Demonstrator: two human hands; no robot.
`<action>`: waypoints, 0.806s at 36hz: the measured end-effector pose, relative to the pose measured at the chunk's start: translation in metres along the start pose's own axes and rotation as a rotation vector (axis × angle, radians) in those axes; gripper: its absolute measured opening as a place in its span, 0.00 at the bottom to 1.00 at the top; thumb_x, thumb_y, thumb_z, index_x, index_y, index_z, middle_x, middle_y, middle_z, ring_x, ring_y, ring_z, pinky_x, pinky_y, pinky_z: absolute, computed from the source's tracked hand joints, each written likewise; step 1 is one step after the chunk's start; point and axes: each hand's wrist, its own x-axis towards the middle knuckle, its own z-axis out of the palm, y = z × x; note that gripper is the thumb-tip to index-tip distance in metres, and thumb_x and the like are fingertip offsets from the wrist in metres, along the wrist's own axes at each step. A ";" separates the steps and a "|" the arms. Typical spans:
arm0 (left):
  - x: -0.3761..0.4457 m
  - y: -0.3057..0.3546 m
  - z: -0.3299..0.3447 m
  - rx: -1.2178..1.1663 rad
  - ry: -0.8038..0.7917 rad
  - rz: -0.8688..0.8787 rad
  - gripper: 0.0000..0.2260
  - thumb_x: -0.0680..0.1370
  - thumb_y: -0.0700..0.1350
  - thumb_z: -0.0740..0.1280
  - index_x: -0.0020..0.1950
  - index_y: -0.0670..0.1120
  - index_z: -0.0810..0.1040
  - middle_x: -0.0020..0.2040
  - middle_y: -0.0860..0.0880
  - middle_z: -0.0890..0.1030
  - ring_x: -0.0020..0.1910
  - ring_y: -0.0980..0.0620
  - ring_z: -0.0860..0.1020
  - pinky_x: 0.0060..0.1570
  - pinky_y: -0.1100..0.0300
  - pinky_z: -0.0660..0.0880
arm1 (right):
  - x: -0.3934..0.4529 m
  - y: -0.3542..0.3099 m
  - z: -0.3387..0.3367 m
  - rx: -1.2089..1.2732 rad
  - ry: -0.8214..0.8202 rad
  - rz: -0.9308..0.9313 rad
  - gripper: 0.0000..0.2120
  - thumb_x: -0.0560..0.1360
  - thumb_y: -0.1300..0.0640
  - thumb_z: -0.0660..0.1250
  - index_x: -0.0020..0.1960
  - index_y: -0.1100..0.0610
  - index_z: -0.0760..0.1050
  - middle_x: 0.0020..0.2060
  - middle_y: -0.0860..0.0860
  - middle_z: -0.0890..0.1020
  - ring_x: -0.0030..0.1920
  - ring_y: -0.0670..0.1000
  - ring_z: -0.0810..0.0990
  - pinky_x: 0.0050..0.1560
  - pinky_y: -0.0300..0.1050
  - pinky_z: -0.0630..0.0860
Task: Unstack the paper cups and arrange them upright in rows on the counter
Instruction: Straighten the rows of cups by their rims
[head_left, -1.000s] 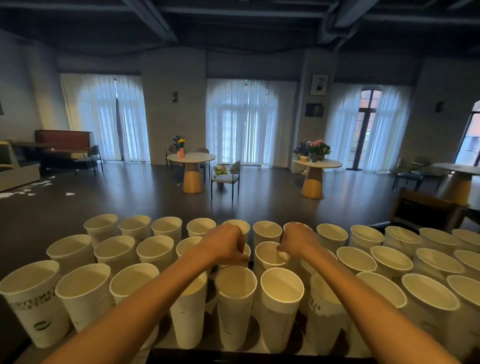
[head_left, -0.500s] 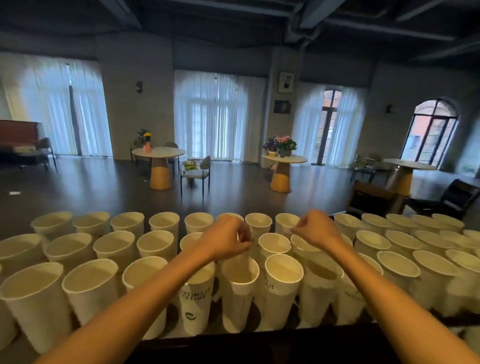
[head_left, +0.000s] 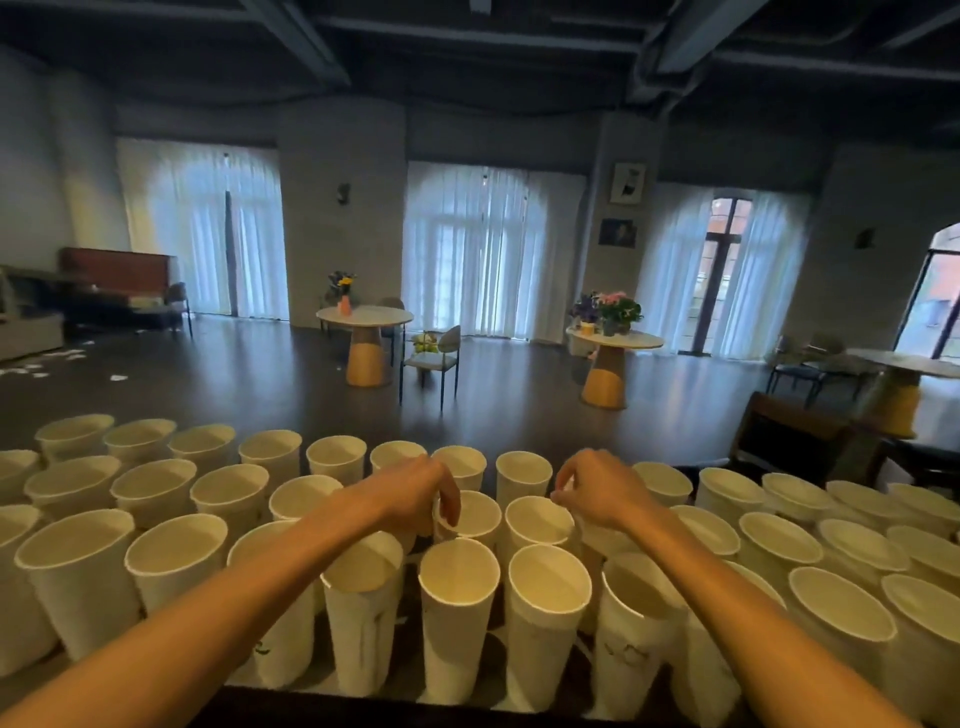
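Rows of tall white paper cups (head_left: 457, 613) stand upright, rims up, on a dark bench (head_left: 540, 670); dark printing on the nearest cups is too blurred to read. The left hand (head_left: 415, 493) curls its fingers (head_left: 451, 501) over the rim of a middle-row cup (head_left: 470, 514), pinching it. The right hand (head_left: 597, 491) hovers with curled fingers over cups beside it; whether it holds one is hidden. Beyond lies a dim room with a dark floor (head_left: 260, 384), round tables (head_left: 364, 332) and white curtains (head_left: 488, 249).
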 end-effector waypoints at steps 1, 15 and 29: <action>0.002 0.001 0.001 0.008 -0.004 -0.010 0.11 0.75 0.45 0.76 0.57 0.53 0.85 0.59 0.52 0.84 0.51 0.52 0.82 0.53 0.59 0.82 | 0.003 0.001 0.001 -0.016 0.002 -0.007 0.07 0.74 0.48 0.72 0.47 0.51 0.83 0.43 0.49 0.84 0.39 0.48 0.81 0.45 0.44 0.82; 0.017 -0.002 0.004 0.123 -0.006 0.008 0.08 0.77 0.42 0.74 0.56 0.48 0.86 0.56 0.49 0.85 0.46 0.53 0.81 0.48 0.66 0.78 | 0.039 0.001 0.039 -0.090 -0.039 -0.072 0.15 0.77 0.44 0.68 0.59 0.50 0.78 0.54 0.50 0.82 0.48 0.50 0.81 0.53 0.44 0.80; 0.015 -0.016 0.006 0.137 0.024 0.028 0.08 0.77 0.41 0.74 0.56 0.48 0.86 0.55 0.49 0.85 0.44 0.55 0.79 0.49 0.64 0.79 | 0.048 -0.003 0.044 -0.056 -0.022 -0.041 0.10 0.77 0.49 0.68 0.55 0.52 0.81 0.51 0.50 0.83 0.44 0.50 0.82 0.51 0.41 0.80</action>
